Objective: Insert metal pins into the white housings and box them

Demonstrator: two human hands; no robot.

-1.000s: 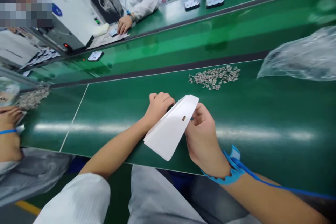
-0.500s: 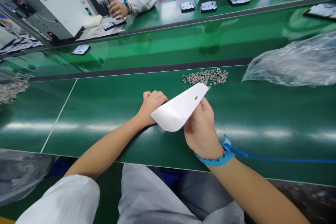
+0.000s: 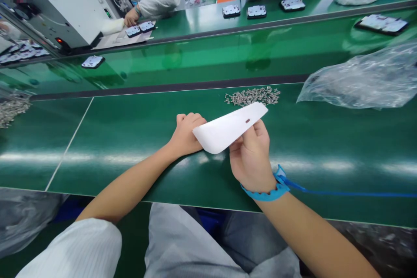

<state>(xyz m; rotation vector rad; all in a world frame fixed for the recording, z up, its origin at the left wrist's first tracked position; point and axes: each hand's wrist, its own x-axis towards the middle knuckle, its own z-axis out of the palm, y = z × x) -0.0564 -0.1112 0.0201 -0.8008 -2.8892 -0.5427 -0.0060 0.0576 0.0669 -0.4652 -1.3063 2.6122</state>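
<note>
In my right hand (image 3: 250,156) is a smooth white curved panel (image 3: 228,128) with a small slot near one end; thumb and fingers are closed on its near edge. The panel is tilted, its slotted end pointing up and right. My left hand (image 3: 189,132) rests on the green worktop (image 3: 130,130) with its fingers curled. The panel's left end covers part of those fingers, so anything inside them is hidden. Just beyond the panel lies a pile of small metal parts (image 3: 256,95). A blue wrist strap (image 3: 267,193) circles my right wrist, its cord running right.
A clear plastic bag (image 3: 361,78) lies on the right. Another pile of metal parts (image 3: 13,110) is at far left. Beyond the worktop, a green conveyor belt (image 3: 202,54) carries black-and-white devices (image 3: 382,24). Across it, a co-worker's hand (image 3: 132,16) is beside a white machine (image 3: 70,4).
My right hand has shifted the white panel slightly right and tilted it flatter. My left hand has barely moved. On the belt, the devices have moved left; the co-worker's hand has also moved left.
</note>
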